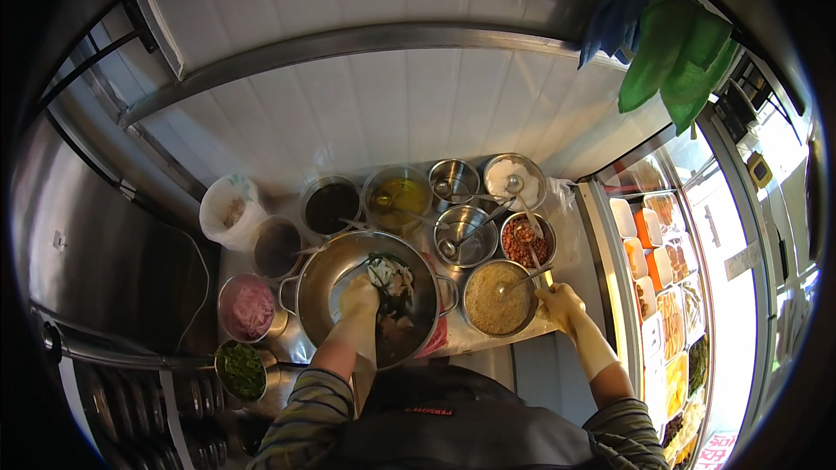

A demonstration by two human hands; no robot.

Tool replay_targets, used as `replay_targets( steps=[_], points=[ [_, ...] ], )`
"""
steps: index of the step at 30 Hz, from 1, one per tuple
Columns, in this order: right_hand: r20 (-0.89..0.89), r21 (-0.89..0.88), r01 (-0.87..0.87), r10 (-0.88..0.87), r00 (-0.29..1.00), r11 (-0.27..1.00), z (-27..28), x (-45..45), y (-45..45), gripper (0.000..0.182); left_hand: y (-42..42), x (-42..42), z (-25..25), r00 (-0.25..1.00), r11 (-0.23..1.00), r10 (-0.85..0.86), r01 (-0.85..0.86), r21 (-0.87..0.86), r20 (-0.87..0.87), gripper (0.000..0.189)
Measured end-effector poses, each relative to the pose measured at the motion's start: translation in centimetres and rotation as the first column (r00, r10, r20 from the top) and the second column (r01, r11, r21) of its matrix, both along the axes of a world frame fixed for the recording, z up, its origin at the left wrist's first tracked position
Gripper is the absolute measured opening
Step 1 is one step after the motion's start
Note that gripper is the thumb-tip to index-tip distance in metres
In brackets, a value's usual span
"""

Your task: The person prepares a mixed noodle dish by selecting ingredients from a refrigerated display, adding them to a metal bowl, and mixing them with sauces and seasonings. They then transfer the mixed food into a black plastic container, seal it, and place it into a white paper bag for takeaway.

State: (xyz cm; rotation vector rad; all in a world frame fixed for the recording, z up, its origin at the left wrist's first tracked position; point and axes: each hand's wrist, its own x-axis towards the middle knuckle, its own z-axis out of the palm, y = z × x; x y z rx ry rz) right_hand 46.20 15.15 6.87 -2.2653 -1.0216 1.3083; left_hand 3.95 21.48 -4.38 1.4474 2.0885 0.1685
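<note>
Inside a large two-handled steel pot (313, 274), my gloved left hand (358, 300) reaches down beside a clump of white and dark green food (392, 277). Its fingers are partly hidden, so their grip does not show. Paler, brownish pieces (397, 326) lie lower in the pot. My gloved right hand (563, 305) is bent at the right rim of a steel bowl of pale yellow, minced food (493, 307). Whether its fingers grip that rim is unclear. A spoon (532, 276) rests in the minced food, its handle end just above this hand.
Behind the pot stand containers of dark liquid (332, 205) and yellow oil (401, 199), a white powder bowl (509, 179), and reddish peanuts (519, 248) with a ladle. Pink shredded food (247, 310) and chopped greens (240, 369) sit left. A glass display case (659, 261) borders the right.
</note>
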Motion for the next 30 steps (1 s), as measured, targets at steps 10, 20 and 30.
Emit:
replay_targets(
  steps=[10, 20, 30],
  points=[
    [0.871, 0.005, -0.635, 0.309, 0.383, 0.773, 2.5, 0.5, -0.1, 0.029, -0.3, -3.1, 11.6, 0.986, 0.982, -0.166, 0.164, -0.098, -0.015, 0.061],
    [-0.109, 0.237, 0.329, -0.312, 0.944, 0.914, 3.7, 2.1, 0.4, 0.023, -3.1, -5.9, 9.4, 0.911, 0.905, -0.412, 0.408, -0.121, -0.007, 0.096],
    [-0.271, 0.224, 0.521, -0.461, 0.845, 0.824, 10.0, -1.5, -2.3, 0.023, -1.6, -3.9, -1.5, 0.976, 0.922, -0.214, 0.218, 0.321, -0.046, 0.035]
  ],
)
